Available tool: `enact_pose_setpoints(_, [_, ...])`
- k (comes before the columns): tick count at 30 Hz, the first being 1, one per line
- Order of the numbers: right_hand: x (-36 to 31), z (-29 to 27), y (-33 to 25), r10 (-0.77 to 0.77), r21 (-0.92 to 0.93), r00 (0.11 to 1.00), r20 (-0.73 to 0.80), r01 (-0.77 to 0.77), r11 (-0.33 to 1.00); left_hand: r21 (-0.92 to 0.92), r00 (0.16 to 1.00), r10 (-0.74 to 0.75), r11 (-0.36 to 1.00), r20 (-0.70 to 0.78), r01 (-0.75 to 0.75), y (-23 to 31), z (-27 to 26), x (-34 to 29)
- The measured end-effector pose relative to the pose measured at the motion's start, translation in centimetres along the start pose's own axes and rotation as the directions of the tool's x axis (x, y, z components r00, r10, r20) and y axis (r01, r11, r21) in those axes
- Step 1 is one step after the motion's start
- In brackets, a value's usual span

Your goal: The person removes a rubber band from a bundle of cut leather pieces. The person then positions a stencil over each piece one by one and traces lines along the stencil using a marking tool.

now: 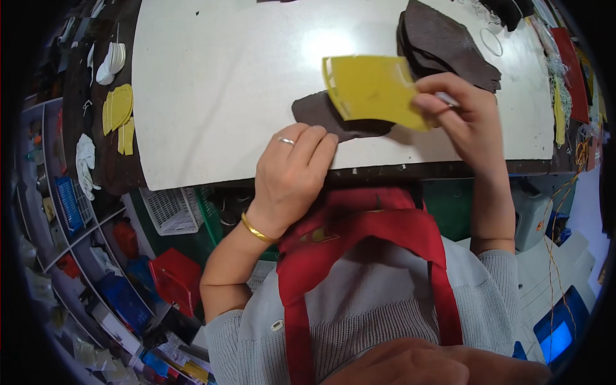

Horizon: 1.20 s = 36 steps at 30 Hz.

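A dark brown leather-like piece (316, 109) lies near the table's front edge. My left hand (294, 160) has its fingers pressed together on the near edge of this piece; its thumb is hidden. Above and overlapping the piece, my right hand (463, 115) grips a yellow template (372, 90) by its right end, between thumb and fingers. The template is flat with curved edges and pale slots along its left side; it is slightly blurred and seems raised. A slim, silvery pointed tool (447, 99), perhaps a pen, also sticks out from the right hand's fingers.
A stack of dark brown pieces (443, 42) sits at the table's back right, near a clear ring (491, 42). More yellow templates (117, 109) and a white glove (85, 163) lie along the left. Shelves and a red bin (176, 279) stand below left.
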State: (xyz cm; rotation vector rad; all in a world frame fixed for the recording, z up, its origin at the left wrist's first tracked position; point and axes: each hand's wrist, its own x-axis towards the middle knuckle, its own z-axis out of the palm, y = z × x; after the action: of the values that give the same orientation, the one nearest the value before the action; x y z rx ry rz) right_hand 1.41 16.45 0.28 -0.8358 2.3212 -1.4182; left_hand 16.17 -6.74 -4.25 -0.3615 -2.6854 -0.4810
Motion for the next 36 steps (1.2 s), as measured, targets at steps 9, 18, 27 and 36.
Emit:
enact_pose_setpoints(9, [2.2, 3.6, 1.5, -0.028, -0.260, 0.970, 0.242, 0.093, 0.961, -0.107, 0.986, -0.102, 0.990, -0.135, 0.088, 0.4, 0.9, -2.1])
enact_pose_setpoints(18, [3.0, 2.8, 1.1, 0.092, -0.359, 0.966, 0.240, 0.000, 0.933, 0.100, 0.996, -0.078, 0.992, 0.051, 0.073, 2.2, -0.2, -0.3])
enact_pose_setpoints(27, [0.5, 1.1, 2.4, 0.072, -0.370, 0.995, 0.070, -0.041, 0.928, 0.344, 0.971, -0.053, 0.938, 0.231, -0.031, 3.7, -0.1, 1.8])
enact_pose_setpoints(36, [2.2, 0.9, -0.6, -0.376, -0.464, 0.926, 0.036, 0.348, 0.814, 0.337, 0.990, 0.031, 0.938, 0.141, -0.077, 5.1, 2.1, 1.8])
